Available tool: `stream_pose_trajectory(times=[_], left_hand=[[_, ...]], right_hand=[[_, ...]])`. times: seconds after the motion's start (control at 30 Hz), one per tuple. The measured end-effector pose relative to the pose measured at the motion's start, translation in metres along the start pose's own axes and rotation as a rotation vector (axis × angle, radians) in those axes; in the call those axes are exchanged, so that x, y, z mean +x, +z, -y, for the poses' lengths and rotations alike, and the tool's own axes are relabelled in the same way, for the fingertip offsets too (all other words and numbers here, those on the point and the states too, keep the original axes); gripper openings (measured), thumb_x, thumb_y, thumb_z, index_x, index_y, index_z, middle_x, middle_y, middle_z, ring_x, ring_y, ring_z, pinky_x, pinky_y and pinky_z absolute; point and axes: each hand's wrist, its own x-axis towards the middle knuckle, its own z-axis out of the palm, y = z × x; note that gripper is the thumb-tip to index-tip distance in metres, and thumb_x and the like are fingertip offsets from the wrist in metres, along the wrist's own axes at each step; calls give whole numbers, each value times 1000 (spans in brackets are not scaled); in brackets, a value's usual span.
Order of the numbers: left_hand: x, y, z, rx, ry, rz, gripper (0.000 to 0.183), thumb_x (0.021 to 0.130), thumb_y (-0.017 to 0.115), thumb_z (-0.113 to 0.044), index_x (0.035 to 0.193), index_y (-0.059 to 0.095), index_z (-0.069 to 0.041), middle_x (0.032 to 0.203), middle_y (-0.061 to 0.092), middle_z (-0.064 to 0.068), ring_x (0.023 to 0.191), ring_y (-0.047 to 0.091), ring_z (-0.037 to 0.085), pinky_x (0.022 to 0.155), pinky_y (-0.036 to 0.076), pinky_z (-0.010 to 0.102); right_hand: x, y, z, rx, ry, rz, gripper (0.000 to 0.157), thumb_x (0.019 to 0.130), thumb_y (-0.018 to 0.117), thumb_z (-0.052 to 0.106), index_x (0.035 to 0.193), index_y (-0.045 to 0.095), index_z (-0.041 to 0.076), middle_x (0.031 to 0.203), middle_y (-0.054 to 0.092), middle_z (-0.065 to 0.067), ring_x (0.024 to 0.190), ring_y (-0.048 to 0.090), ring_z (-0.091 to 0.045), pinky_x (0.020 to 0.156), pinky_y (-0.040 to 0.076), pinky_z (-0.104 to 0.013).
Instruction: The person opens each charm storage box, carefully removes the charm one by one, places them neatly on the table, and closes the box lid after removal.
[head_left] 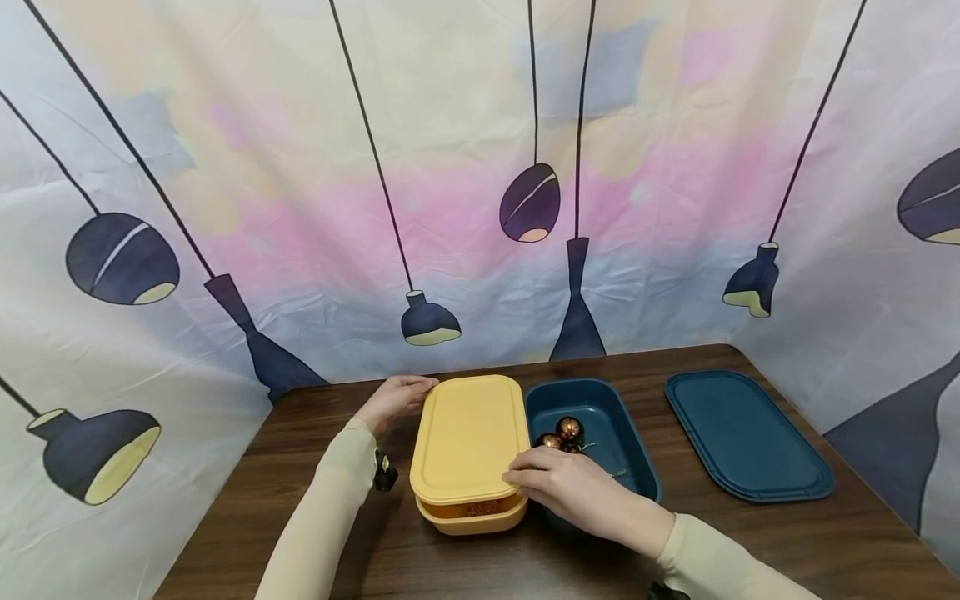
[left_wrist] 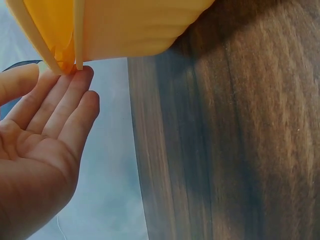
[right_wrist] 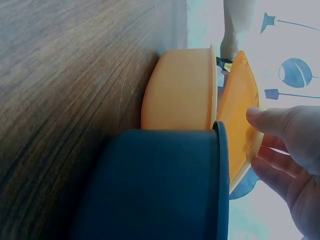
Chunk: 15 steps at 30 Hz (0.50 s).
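A yellow lid (head_left: pixel 472 437) lies tilted over a yellow food container (head_left: pixel 471 525), its near edge raised, so a gap shows at the front. Some reddish-brown contents (head_left: pixel 482 507) show through that gap. My right hand (head_left: pixel 573 492) pinches the lid's near right corner, thumb on one face and fingers on the other in the right wrist view. At the far left corner, my left hand (head_left: pixel 397 402) touches the rims with nearly straight fingertips; its thumb (left_wrist: pixel 17 84) stands off from the lid in the left wrist view.
A dark blue container (head_left: pixel 637 446) stands against the yellow one's right side, holding shiny brown round things (head_left: pixel 570 430) with thin green stems. Farther right, a blue lid (head_left: pixel 750 437) lies flat on the wooden table (head_left: pixel 300 475). A printed cloth (head_left: pixel 465 167) hangs behind the table.
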Motion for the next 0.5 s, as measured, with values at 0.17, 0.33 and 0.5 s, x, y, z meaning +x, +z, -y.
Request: stream_pose_trajectory(times=[0.17,0.33,0.5], left_hand=[[1,0,-5,11,2,-3,38,106,54,-19,137,60,2,137,61,18,122,62,29,100,51,41],[3,-1,-10,46,45,5,39,106,55,-22,138,60,1,138,59,18,127,58,32,105,47,45],[3,0,-17,33,51,6,39,106,55,-21,139,59,0,139,59,18,128,57,32,106,46,44]], right_hand=[[-1,-4,-1,-1,3,-26,30,93,73,10,123,73,16,118,67,3,105,64,-10,82,53,-17],[-1,-9,-3,-28,4,-58,31,92,74,10,122,74,15,117,67,3,105,65,-11,83,54,-18],[-1,-15,-6,-56,-4,-86,32,90,76,9,122,73,14,117,68,1,104,66,-12,82,55,-21]])
